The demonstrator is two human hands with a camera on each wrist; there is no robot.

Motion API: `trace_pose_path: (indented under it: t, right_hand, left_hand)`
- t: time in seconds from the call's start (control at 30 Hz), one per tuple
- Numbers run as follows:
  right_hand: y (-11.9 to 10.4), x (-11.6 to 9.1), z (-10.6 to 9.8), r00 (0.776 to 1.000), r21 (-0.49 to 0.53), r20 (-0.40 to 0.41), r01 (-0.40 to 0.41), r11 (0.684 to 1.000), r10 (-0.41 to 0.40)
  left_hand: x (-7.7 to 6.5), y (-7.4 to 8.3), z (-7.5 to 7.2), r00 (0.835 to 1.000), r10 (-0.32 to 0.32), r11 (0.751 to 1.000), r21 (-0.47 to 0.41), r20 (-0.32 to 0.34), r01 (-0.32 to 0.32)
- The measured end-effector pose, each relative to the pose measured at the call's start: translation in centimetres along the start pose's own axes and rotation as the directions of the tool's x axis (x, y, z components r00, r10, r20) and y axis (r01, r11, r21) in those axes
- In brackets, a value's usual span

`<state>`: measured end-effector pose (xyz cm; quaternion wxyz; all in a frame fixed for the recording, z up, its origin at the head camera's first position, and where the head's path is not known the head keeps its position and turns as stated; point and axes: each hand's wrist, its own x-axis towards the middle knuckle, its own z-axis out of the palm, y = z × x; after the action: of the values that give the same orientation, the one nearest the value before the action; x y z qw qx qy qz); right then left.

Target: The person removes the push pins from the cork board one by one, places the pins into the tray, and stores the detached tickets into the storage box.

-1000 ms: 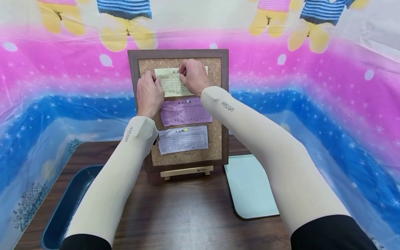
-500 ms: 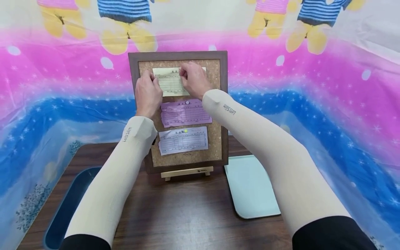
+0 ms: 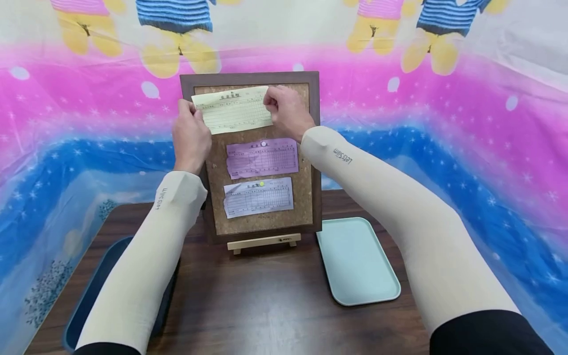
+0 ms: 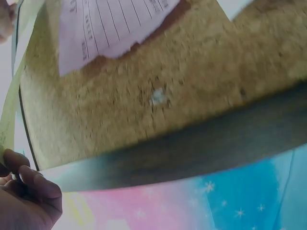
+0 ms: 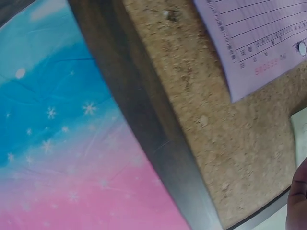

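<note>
A pale yellow printed form (image 3: 235, 111) is stretched between both hands, across the top of a framed corkboard (image 3: 257, 227). My left hand (image 3: 191, 138) pinches its left edge. At its right edge my right hand (image 3: 290, 112) holds it between thumb and fingers; whether those fingers also hold a pin is hidden. The left wrist view shows the form (image 4: 8, 112) standing away from the cork. Below it, a purple form (image 3: 262, 160) hangs from a white pushpin (image 3: 264, 144), and a pale lavender form (image 3: 259, 199) from a yellow pushpin (image 3: 262, 184).
A small wooden easel (image 3: 264, 242) supports the board on the dark wood table (image 3: 253, 301). To the right lies a light green tray (image 3: 361, 261). A dark blue tray (image 3: 95, 291) sits at left, partly under the left forearm. A printed cloth (image 3: 364, 98) hangs behind.
The yellow form has shifted left and come forward off the cork. My left hand moved left with it, while my right hand slid from its top middle to its right edge.
</note>
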<state>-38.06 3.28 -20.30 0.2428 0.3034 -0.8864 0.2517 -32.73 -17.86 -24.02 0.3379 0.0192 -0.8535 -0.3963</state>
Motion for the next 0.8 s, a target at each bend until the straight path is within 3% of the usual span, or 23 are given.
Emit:
trace_pose_path:
  t: [0.27,0.57,0.8]
  right_hand:
    - [0.9,-0.6,-0.8,1.000,-0.025,-0.018,-0.016,1.000,0.016]
    - [2.2,-1.7,-1.3,0.999,-0.021,-0.035,-0.014,1.000,0.013]
    - [3.0,-3.0,-1.5,1.000,-0.035,-0.017,-0.019,0.999,0.019]
  left_hand:
    - [-0.2,-0.7,-1.9,1.000,-0.010,1.000,-0.010,-0.022,0.010]
    - [-0.4,-1.6,-3.1,0.999,-0.028,0.999,-0.037,0.015,0.029]
    - [-0.6,-2.6,-5.0,0.997,-0.064,0.997,-0.040,0.037,0.065]
